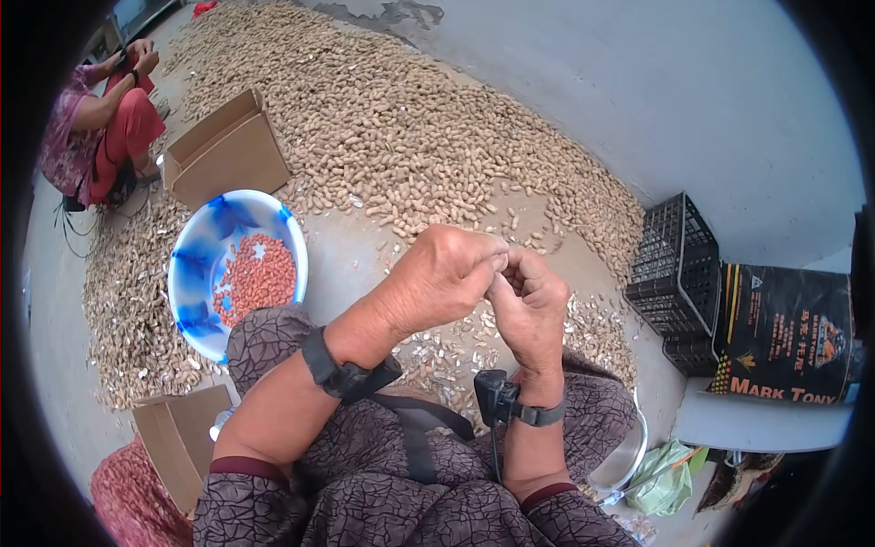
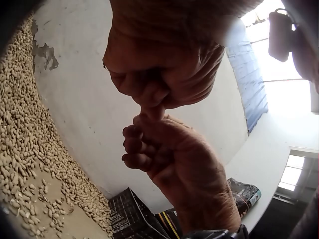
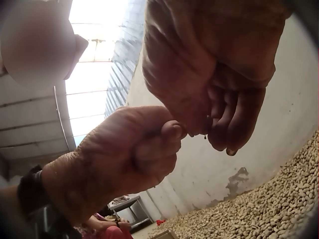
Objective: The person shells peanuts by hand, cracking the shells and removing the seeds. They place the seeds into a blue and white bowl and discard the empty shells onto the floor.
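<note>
In the head view my left hand and right hand meet fingertip to fingertip above my lap. The left fingers are curled under, with the thumb pressed toward the right thumb and forefinger. They pinch what looks like a peanut, almost wholly hidden by the fingertips. From the left wrist view, the left hand hangs over the right hand, thumbs together. A blue-and-white basin at my left holds shelled pink peanut kernels. A big heap of unshelled peanuts spreads ahead.
Empty shells litter the floor between my knees. A cardboard box stands behind the basin, another cardboard piece near my left elbow. Black crates and a black sack stand right. Another person sits far left.
</note>
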Tool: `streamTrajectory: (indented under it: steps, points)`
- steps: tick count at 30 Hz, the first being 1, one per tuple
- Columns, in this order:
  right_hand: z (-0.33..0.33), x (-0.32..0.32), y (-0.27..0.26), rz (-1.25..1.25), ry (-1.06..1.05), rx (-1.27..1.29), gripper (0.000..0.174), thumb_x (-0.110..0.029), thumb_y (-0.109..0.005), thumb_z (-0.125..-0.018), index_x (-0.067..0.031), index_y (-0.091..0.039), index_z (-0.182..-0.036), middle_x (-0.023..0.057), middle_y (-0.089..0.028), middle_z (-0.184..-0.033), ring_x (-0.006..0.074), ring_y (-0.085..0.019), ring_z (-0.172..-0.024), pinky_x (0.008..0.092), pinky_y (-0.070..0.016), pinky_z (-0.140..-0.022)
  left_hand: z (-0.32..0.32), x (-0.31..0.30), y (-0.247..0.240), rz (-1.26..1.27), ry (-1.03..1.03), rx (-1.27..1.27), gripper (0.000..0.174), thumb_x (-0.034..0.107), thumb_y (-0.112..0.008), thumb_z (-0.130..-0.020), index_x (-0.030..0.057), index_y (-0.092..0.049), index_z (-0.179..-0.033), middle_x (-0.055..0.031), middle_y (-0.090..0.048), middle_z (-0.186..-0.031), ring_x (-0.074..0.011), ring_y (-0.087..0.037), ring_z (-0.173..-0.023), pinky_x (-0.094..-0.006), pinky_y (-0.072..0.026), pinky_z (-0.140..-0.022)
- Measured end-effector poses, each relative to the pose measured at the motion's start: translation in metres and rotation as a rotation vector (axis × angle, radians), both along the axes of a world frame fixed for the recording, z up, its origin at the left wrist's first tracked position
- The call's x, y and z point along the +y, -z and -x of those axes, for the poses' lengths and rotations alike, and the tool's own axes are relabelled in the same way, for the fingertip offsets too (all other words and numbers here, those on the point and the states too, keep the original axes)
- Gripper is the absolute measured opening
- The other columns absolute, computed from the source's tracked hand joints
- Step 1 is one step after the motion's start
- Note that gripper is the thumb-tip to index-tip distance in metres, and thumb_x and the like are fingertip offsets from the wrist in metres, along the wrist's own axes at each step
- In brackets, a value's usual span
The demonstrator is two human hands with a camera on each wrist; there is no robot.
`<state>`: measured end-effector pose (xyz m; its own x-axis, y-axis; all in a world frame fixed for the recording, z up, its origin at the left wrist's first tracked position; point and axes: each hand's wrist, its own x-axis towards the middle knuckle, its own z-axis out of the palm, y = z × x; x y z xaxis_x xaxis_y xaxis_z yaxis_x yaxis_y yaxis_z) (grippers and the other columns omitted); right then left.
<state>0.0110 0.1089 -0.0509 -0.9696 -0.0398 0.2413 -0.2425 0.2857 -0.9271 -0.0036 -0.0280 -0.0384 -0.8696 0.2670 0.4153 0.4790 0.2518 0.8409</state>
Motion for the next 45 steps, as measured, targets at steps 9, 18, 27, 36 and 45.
streamTrajectory:
  steps: [9, 18, 27, 36, 45]
  points:
    - [-0.001, 0.0, 0.004, 0.067, 0.017, -0.001, 0.006, 0.005, -0.054, -0.072, 0.002, -0.054, -0.078, 0.0028, -0.055, -0.062, 0.0041, -0.05, -0.056, 0.0192, -0.0414, -0.049, -0.001, 0.002, 0.002, 0.04, 0.006, 0.067, 0.016, 0.002, -0.052, -0.075, -0.0035, -0.061, -0.087, -0.0153, -0.059, -0.065, -0.0217, -0.06, -0.058, -0.0284, -0.0458, -0.052]
    - [0.0, 0.0, 0.012, -0.063, 0.034, 0.2, 0.007, 0.004, -0.057, -0.072, 0.0006, -0.054, -0.076, 0.0062, -0.056, -0.06, 0.0065, -0.054, -0.056, 0.0214, -0.0431, -0.049, -0.001, 0.005, 0.008, 0.095, -0.074, 0.104, 0.011, 0.004, -0.051, -0.074, -0.0017, -0.058, -0.08, -0.0161, -0.056, -0.061, -0.0261, -0.059, -0.055, -0.0323, -0.0455, -0.05]
    - [-0.003, -0.002, 0.008, -0.06, 0.054, 0.202, 0.007, 0.004, -0.057, -0.072, 0.0011, -0.056, -0.077, 0.0065, -0.058, -0.062, 0.0075, -0.055, -0.058, 0.0222, -0.0444, -0.051, 0.0, 0.01, 0.011, -0.002, -0.133, 0.036, 0.009, 0.005, -0.049, -0.073, -0.0017, -0.053, -0.077, -0.0147, -0.052, -0.057, -0.0252, -0.056, -0.052, -0.0324, -0.0432, -0.048]
    - [-0.004, 0.004, 0.009, 0.099, -0.069, -0.006, 0.008, 0.007, -0.055, -0.073, 0.0019, -0.056, -0.08, 0.0035, -0.058, -0.063, 0.0059, -0.054, -0.057, 0.0197, -0.044, -0.05, -0.004, 0.007, 0.009, -0.114, -0.079, -0.103, 0.007, 0.002, -0.048, -0.074, -0.0022, -0.053, -0.075, -0.009, -0.052, -0.056, -0.0135, -0.052, -0.051, -0.0281, -0.0418, -0.047]
    - [-0.005, -0.001, 0.002, 0.252, -0.126, -0.144, 0.007, 0.007, -0.052, -0.076, 0.0022, -0.055, -0.08, 0.0031, -0.058, -0.064, 0.0055, -0.055, -0.057, 0.0188, -0.0465, -0.05, -0.009, 0.005, 0.011, -0.189, -0.096, -0.181, 0.007, 0.003, -0.048, -0.076, -0.0016, -0.053, -0.074, -0.0043, -0.053, -0.057, -0.0075, -0.05, -0.053, -0.0247, -0.0408, -0.046]
